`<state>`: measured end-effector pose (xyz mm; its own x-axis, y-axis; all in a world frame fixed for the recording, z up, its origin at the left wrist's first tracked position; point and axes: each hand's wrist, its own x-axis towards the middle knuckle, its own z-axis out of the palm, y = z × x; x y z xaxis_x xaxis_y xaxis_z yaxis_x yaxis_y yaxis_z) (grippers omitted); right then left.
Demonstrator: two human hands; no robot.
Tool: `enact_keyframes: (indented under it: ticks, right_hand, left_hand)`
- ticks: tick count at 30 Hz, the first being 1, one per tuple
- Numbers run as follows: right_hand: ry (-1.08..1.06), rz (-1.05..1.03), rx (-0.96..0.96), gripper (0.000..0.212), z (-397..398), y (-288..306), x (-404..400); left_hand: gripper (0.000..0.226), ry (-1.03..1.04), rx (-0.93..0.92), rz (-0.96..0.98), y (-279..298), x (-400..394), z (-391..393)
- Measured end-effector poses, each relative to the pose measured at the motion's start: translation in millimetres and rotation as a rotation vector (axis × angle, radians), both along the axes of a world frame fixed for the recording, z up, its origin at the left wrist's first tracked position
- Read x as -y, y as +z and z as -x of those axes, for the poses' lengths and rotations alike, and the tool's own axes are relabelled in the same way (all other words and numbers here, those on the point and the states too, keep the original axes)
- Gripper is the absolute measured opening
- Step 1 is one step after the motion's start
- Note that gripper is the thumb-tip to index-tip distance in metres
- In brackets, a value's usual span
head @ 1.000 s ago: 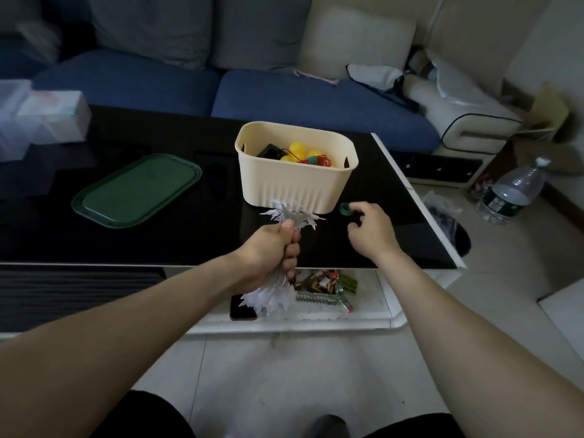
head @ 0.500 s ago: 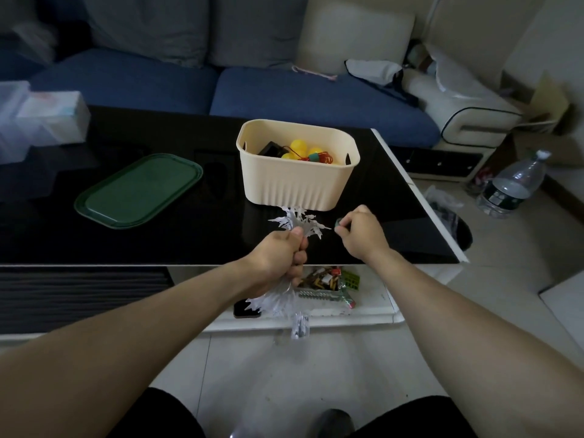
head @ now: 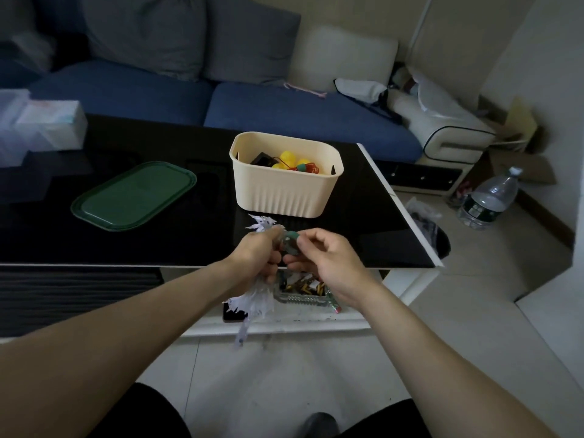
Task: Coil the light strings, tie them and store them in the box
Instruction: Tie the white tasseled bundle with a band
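The small green band [head: 291,238] pinched between the right hand's [head: 327,259] thumb and forefinger is blurred, and whether it is a rubber band or a tie cannot be told; it sits right against the left hand [head: 256,254]. That left hand is a closed fist around the bunched white star-shaped light string [head: 258,298], whose middle is hidden in the palm: only a few points poke out at 12 o'clock of the fist, and a tuft with a dangling clear piece hangs at 6 o'clock. At 12 o'clock from the hands, on the glossy black table top [head: 189,235], stands the cream ribbed plastic box [head: 286,189], holding a string of yellow ball lights [head: 292,161] with red wire and a dark block partly hidden by the rim. At 10 o'clock lies the flat green rounded plastic lid [head: 134,196]; farther off at 10 o'clock a white tissue box [head: 52,123] is blurred. Both hands hang over the table's near edge, with pale tiled floor [head: 284,374] below. The table's white lower shelf [head: 300,320] at 6 o'clock holds a jumble too small to identify. A clear plastic water bottle [head: 488,200] stands on the floor at 3 o'clock, well apart.
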<state>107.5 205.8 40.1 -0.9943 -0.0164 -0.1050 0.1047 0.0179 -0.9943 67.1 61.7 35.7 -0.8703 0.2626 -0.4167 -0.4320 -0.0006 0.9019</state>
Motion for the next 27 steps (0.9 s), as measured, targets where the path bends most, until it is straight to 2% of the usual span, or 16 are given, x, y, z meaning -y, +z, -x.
enact_keyframes:
  ticks: [2,7,11,15,17,21,24,27]
  right_hand:
    - [-0.018,-0.052,-0.059,0.02,-2,-6,2]
    - [-0.029,-0.389,-0.256,0.019,5,-10,-5]
    - [-0.031,-0.432,-0.288,0.02,10,-12,-4]
    - [-0.003,-0.565,-0.34,0.019,11,-8,-8]
    - [0.027,-0.6,-0.313,0.018,11,-8,-10]
    - [0.066,-0.523,-0.207,0.026,11,-11,-9]
    - [0.115,-0.506,-0.179,0.015,11,-13,-14]
    - [0.174,-0.572,-0.154,0.008,10,-11,-18]
  left_hand:
    - [0.038,-0.042,-0.026,0.026,0,2,-3]
    - [0.036,-0.069,-0.023,0.012,1,8,0]
    - [0.036,-0.065,-0.027,0.007,-1,7,3]
    - [0.029,-0.039,-0.069,0.058,-8,7,6]
    - [0.026,-0.017,-0.093,0.076,-8,8,8]
    - [0.029,-0.009,-0.102,0.08,-6,6,7]
    - [0.034,-0.038,-0.104,0.118,-8,5,6]
    - [0.033,-0.044,-0.111,0.15,-12,5,5]
